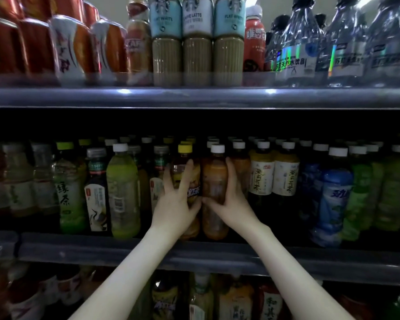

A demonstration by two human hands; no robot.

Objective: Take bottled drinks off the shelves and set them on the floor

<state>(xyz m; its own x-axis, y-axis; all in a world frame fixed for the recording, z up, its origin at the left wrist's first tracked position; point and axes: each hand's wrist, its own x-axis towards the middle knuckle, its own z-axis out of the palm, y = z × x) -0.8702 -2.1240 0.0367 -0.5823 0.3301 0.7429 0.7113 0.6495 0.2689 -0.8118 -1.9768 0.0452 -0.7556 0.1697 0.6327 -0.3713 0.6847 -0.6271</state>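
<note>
On the middle shelf [194,252] stand two brown drink bottles side by side. My left hand [174,202] grips the yellow-capped bottle [183,167], fingers spread over its label. My right hand [229,199] wraps around the white-capped brown bottle [214,179], thumb at its lower left and fingers on its right side. Both bottles stand upright at the shelf's front edge. The floor is out of view.
Green tea bottles [123,192] crowd the left, yellow-labelled tea bottles [273,179] and blue bottles [333,204] the right. The upper shelf [194,98] carries cans, coffee bottles [196,42] and water bottles. More bottles stand on the lower shelf [201,299].
</note>
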